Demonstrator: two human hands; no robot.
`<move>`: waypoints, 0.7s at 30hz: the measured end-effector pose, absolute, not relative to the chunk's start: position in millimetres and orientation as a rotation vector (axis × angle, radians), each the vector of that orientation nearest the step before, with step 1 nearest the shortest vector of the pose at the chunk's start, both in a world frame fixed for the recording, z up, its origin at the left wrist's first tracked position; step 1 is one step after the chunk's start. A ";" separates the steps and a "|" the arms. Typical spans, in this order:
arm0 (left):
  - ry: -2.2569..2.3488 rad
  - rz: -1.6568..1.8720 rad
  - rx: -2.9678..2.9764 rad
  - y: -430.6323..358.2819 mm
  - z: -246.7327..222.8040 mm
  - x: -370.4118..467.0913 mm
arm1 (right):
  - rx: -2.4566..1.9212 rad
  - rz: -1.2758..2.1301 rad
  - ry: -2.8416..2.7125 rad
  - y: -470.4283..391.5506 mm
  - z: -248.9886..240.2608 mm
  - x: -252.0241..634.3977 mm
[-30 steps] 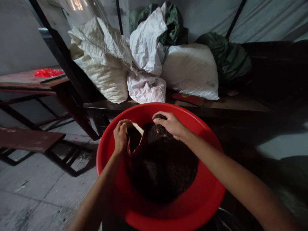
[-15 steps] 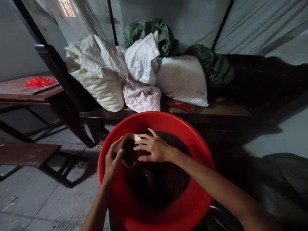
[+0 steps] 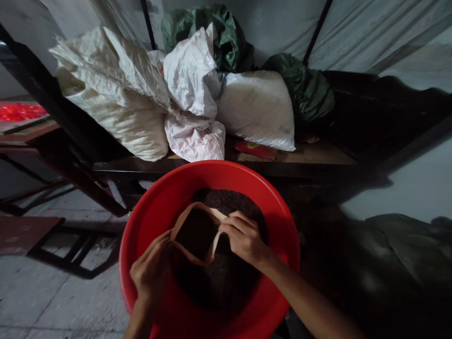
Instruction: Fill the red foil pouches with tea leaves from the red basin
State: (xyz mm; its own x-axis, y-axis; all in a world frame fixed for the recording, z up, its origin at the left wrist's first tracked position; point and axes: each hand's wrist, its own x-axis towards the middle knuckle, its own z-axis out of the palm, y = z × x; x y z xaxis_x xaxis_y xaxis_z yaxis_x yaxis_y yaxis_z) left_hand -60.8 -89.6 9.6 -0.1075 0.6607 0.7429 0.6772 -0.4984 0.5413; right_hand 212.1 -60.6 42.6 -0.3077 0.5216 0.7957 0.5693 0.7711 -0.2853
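Observation:
A paper bag (image 3: 183, 222) with a wide open mouth is held over a large red basin (image 3: 141, 214). My left hand (image 3: 151, 268) pinches the bag's left edge, and my right hand (image 3: 243, 238) pinches its right corner. The bag's inside is dark, and what it contains cannot be made out. Dark, loose, grainy material (image 3: 231, 200) lies in the basin beneath and behind the bag.
Behind the basin, a dark wooden bench (image 3: 318, 153) carries white sacks (image 3: 256, 106) and green sacks (image 3: 303, 87). Red pieces (image 3: 21, 112) lie on a table at the left. A low stool (image 3: 28, 233) stands below it. A dark green sack (image 3: 402, 249) is at the right.
My hands have moved apart to opposite edges of the bag, and its mouth is spread wider. My right hand's fingers have closed on the corner. The view has shifted right.

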 end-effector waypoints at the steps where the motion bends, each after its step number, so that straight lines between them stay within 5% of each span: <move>1: -1.627 -1.761 -2.022 -94.5 16.4 -52.8 | -0.843 -0.065 -1.913 -74.1 47.9 218.7; 10: -2.185 -2.211 -1.800 -159.0 66.9 5.0 | -1.168 -0.162 -1.537 -172.5 79.6 251.1; 21: -2.525 -2.061 -1.608 -136.3 6.5 -11.8 | -1.073 0.617 -1.824 -150.8 51.6 263.1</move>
State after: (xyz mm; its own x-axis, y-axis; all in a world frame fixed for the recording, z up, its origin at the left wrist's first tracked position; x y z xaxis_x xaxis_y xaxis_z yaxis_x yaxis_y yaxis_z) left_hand -11.8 -136.3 6.5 -0.5128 0.8465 0.1434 0.3099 0.0267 0.9504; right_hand 263.1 -150.8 51.6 -0.2149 0.8670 0.4495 0.4159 0.4977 -0.7611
